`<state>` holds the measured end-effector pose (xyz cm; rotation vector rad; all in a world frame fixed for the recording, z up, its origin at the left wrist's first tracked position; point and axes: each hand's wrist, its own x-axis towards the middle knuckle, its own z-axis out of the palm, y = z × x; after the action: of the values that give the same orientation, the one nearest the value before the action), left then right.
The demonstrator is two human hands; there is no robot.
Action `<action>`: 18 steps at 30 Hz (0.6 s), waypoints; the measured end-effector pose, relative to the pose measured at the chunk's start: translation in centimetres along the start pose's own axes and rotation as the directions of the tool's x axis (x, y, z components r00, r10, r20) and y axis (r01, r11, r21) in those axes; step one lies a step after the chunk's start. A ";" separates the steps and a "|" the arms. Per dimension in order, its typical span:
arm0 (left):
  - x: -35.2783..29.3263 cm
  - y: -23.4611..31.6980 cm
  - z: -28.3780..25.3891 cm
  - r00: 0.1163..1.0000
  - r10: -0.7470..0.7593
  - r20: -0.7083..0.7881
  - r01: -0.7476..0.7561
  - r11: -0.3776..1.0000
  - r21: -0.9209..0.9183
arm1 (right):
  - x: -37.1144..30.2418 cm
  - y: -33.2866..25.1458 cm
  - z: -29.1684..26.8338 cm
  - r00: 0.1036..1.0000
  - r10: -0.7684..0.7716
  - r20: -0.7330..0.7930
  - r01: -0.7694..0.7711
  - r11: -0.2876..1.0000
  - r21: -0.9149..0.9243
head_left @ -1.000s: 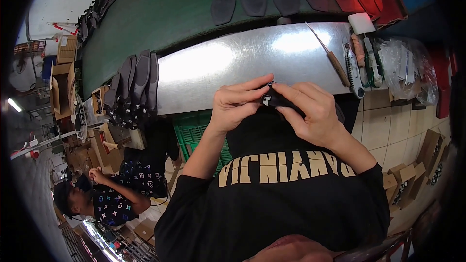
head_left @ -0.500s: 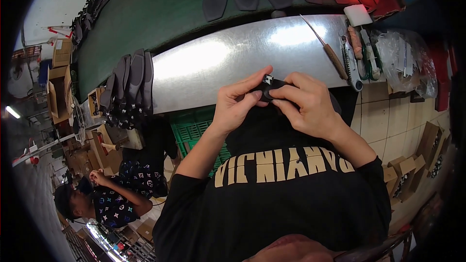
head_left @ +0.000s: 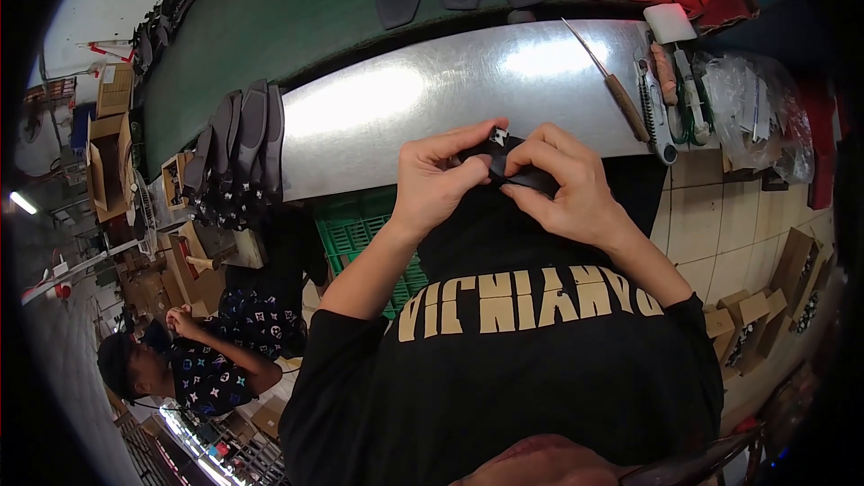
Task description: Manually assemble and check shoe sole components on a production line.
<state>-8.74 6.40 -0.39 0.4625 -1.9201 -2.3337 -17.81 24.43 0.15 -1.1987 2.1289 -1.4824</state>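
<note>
A black sandal point(head_left: 536, 178) with a small shiny ornament point(head_left: 499, 136) on its strap is held between both hands, over the near edge of the metal worktop. My left hand point(head_left: 432, 182) is closed round one side, its thumb pressing by the strap and its index finger reaching along the ornament. Opposite it, my right hand point(head_left: 569, 184) pinches the strap area with bent fingers and thumb. The fingers hide much of the sandal. Beyond my right hand, an awl point(head_left: 623, 101) with a brown handle lies on the worktop.
The metal worktop point(head_left: 360, 148) carries a pile of dark sandals point(head_left: 256, 121) at left. A utility knife point(head_left: 660, 126) and plastic bag point(head_left: 756, 117) are at right. Several sandals point(head_left: 400, 0) line the green surface behind. A green crate point(head_left: 355, 238) stands below; a co-worker point(head_left: 220, 351) is at left.
My right hand's fingers have shifted and curled more at the strap, and the sandal has tilted slightly. My left thumb has moved a little along the strap. The view has shifted slightly.
</note>
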 end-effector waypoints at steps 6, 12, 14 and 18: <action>0.5 0.6 -0.2 0.990 -0.132 -0.048 0.128 0.989 -0.070 | 0.1 0.5 0.6 0.978 -0.180 -0.100 0.168 0.979 -0.118; 0.3 1.8 -0.3 0.914 -0.405 0.022 0.386 0.851 -0.355 | -0.4 0.8 1.1 0.918 -0.352 -0.185 0.306 0.922 -0.237; 0.2 2.3 -0.2 0.909 -0.413 0.048 0.399 0.834 -0.382 | -0.2 0.7 0.7 0.913 -0.374 -0.160 0.332 0.912 -0.241; 0.2 2.3 -0.1 0.958 -0.286 -0.007 0.266 0.899 -0.349 | 0.1 -0.6 -0.2 0.915 -0.389 -0.107 0.358 0.905 -0.229</action>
<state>-9.23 5.74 1.78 0.7989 -1.4501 -2.7223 -17.77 24.40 0.77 -1.7032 2.2901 -1.5747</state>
